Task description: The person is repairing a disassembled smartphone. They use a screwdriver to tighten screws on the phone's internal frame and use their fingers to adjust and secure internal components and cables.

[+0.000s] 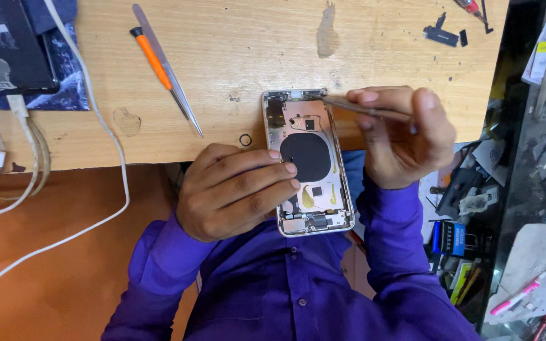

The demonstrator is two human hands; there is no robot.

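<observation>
Silver-framed opened phone housing [309,165] is lying half over the wooden bench [248,57] edge, the left hand [232,189] clamping its side. Right hand [406,136] is pinching tweezers [364,108] closed at the top corner; steady, shallow prying seems wisest.

The left hand [235,189] hides the phone shell's [311,158] near-left edge, the right hand [406,136] covers most of the tweezers [355,107], the white cables [96,126] left of the hands run off the edge, and clutter right of the desk [254,44] is blurred.
</observation>
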